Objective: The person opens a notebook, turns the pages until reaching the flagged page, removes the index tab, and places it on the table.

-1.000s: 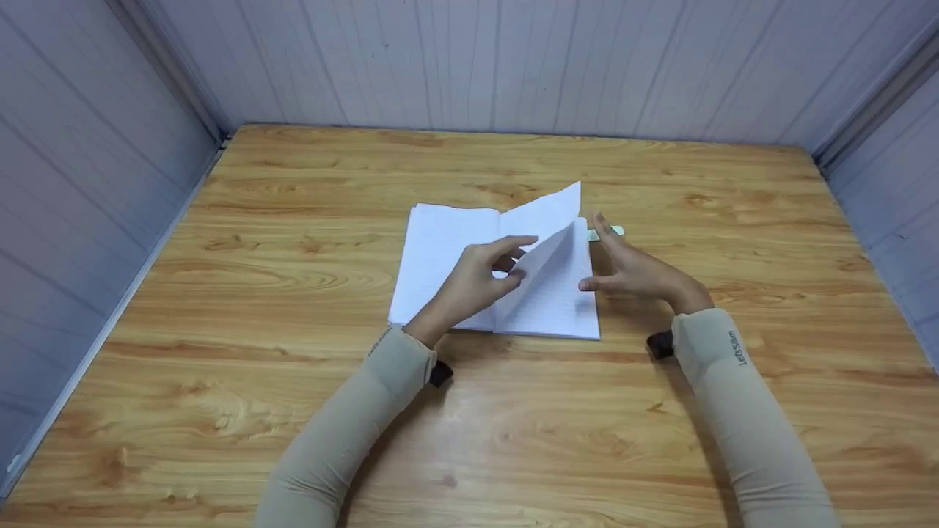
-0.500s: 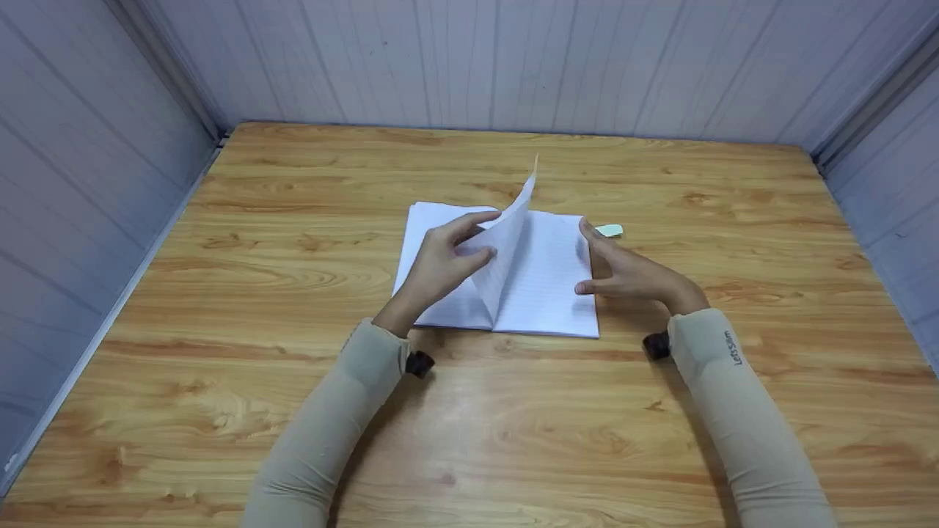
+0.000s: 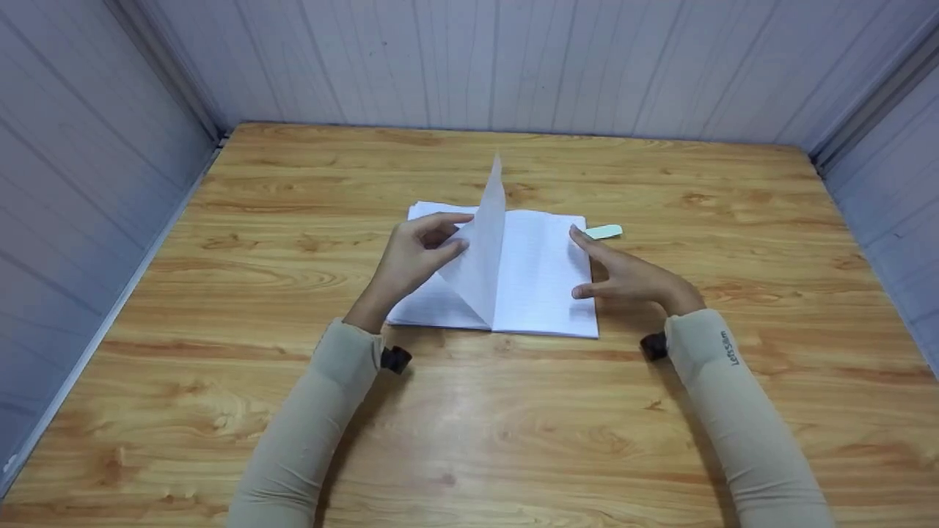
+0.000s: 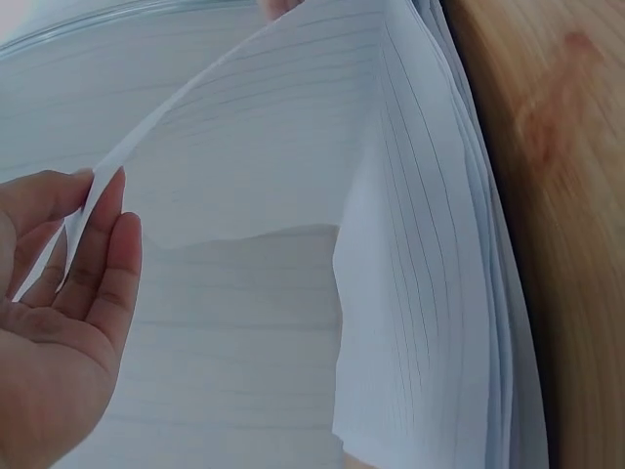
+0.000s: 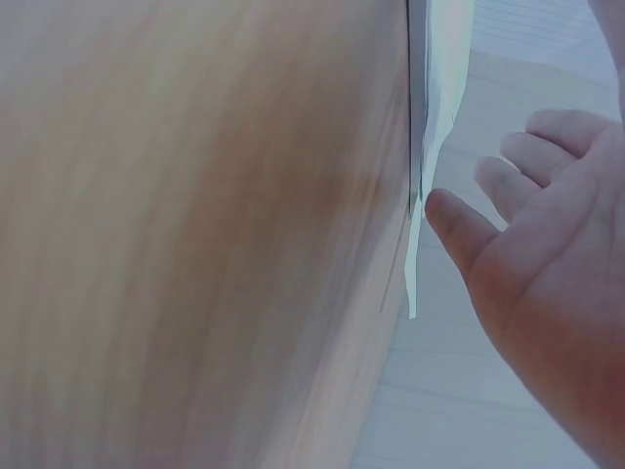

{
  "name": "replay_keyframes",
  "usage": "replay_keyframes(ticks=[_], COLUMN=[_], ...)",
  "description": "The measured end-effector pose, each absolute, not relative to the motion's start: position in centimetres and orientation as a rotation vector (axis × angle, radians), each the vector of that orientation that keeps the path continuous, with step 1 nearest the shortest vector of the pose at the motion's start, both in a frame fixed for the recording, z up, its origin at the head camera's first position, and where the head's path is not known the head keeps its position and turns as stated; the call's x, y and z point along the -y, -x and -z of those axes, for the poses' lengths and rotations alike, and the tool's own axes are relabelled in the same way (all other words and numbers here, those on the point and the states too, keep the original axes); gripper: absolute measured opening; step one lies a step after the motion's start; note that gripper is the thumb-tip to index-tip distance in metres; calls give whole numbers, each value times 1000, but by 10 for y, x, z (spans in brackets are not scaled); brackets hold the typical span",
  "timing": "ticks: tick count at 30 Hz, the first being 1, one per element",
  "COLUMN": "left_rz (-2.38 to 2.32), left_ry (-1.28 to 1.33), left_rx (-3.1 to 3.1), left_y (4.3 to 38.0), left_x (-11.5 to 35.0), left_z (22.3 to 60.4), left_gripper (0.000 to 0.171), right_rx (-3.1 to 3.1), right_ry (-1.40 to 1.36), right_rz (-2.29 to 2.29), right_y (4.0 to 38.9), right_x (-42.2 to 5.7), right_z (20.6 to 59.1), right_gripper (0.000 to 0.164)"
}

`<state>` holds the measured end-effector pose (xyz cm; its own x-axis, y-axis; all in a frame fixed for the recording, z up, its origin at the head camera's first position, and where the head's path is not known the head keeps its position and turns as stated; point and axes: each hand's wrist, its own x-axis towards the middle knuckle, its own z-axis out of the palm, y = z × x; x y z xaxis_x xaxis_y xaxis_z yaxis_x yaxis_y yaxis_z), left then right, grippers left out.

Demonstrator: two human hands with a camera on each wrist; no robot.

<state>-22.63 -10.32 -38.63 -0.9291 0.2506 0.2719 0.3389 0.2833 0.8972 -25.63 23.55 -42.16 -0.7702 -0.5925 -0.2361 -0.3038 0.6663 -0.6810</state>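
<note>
- The left hand (image 3: 411,258) pinches a page (image 3: 483,253) between thumb and fingers, apparently to lift it off the rest.
- The right hand (image 3: 637,281), thumb and fingers spread, perhaps steadies the notebook (image 3: 543,286); contact is unclear.
- Beneath both hands' fingers, the notebook lies open on the table (image 3: 469,425).
- Just beyond the right fingertips, a pale strip (image 3: 606,232) pokes out.

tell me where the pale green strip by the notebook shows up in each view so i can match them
Head: pale green strip right of centre, sticking out past the upper right side of the notebook.
Left wrist: not in it.
Right wrist: right of centre, pointing down from the page edges.
Shared landmark: the notebook, in all three.
</note>
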Motion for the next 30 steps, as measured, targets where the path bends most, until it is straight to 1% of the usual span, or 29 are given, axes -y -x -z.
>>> replay_keyframes(ticks=[5, 12, 16, 23, 30], left_rz=[1704, 1437, 1240, 1107, 1028], left_ry=[613, 903, 996, 974, 879], left_rx=[2476, 2428, 2469, 2764, 3158], left_y=[227, 232, 234, 232, 232], left_x=[111, 124, 130, 141, 150], left_z=[388, 396, 399, 399, 400], left_gripper=[34, 44, 46, 47, 64], right_rx=[-2436, -2441, -2429, -2395, -2377], right_ry=[692, 733, 741, 778, 757], right_rz=[864, 834, 816, 806, 785], right_y=[256, 255, 256, 256, 255], right_x=[-235, -236, -235, -232, -231], right_z=[421, 420, 421, 423, 423], right_gripper=[100, 103, 101, 100, 103])
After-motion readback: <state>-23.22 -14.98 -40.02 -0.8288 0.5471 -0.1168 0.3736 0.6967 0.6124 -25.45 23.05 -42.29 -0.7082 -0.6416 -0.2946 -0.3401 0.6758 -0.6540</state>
